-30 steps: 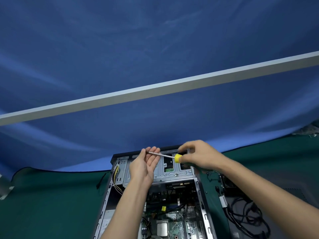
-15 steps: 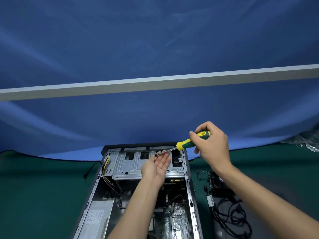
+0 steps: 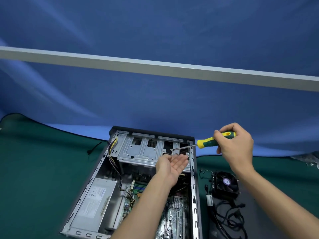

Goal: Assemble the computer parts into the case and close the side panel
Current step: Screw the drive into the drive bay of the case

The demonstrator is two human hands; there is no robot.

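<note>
1. Right hand (image 3: 235,145) grips screwdriver (image 3: 214,140), tip over the drive cage (image 3: 139,149).
2. Left hand (image 3: 172,165) flat, palm up, holding nothing, just below that tip.
3. Case (image 3: 194,190) lies open on the surface (image 3: 43,169); power supply (image 3: 96,202) seated.
4. Fan (image 3: 226,184) and cables right of case: uninstalled. Panel unfitted.

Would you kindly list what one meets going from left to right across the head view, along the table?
Power supply → yellow cable bundle → left hand → screwdriver → right hand.
</note>
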